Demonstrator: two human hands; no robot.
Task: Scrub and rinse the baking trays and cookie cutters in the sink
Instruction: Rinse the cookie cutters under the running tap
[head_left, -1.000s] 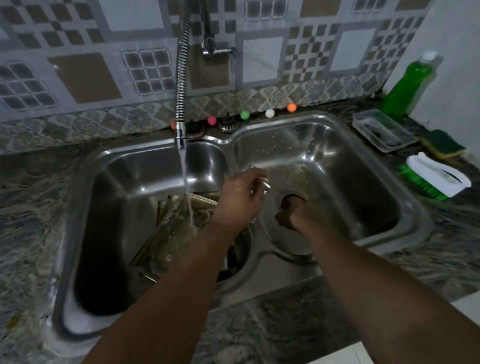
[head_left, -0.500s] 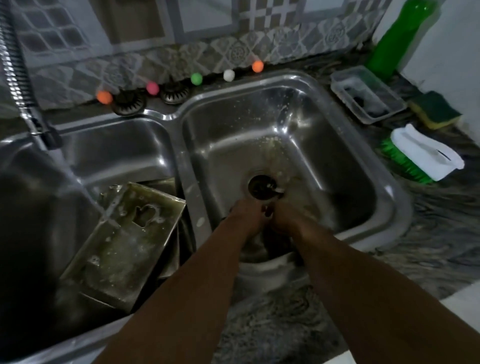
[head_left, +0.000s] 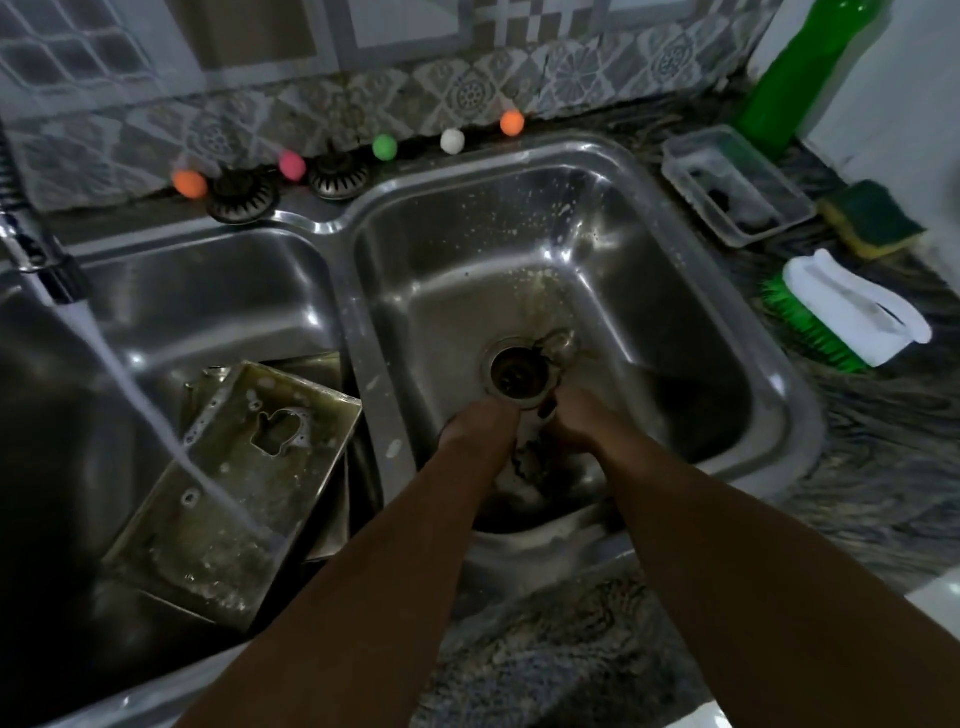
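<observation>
Both hands are low in the right sink basin (head_left: 613, 244), just in front of the drain (head_left: 519, 371). My left hand (head_left: 480, 426) grips a small metal cookie cutter (head_left: 534, 418), mostly hidden between the hands. My right hand (head_left: 579, 421) is curled against it and seems to hold a dark scrub pad (head_left: 527, 462), foamy below the hands. Another cutter (head_left: 560, 343) lies beside the drain. In the left basin, stacked greasy baking trays (head_left: 228, 499) lean tilted, with a mitten-shaped cutter (head_left: 278, 431) on the top one. Tap water (head_left: 156, 421) runs onto that tray.
The spray tap head (head_left: 57, 275) hangs over the left basin. On the right counter are a clear tub (head_left: 737, 192), a green-yellow sponge (head_left: 872, 218), a white brush with green bristles (head_left: 852, 312) and a green soap bottle (head_left: 800, 67). Small coloured balls (head_left: 384, 147) and two strainers (head_left: 337, 174) line the sink's back rim.
My left hand came from the divider down into the right basin to meet my right hand by the drain. The view swung right and down. Over the last half second little moved.
</observation>
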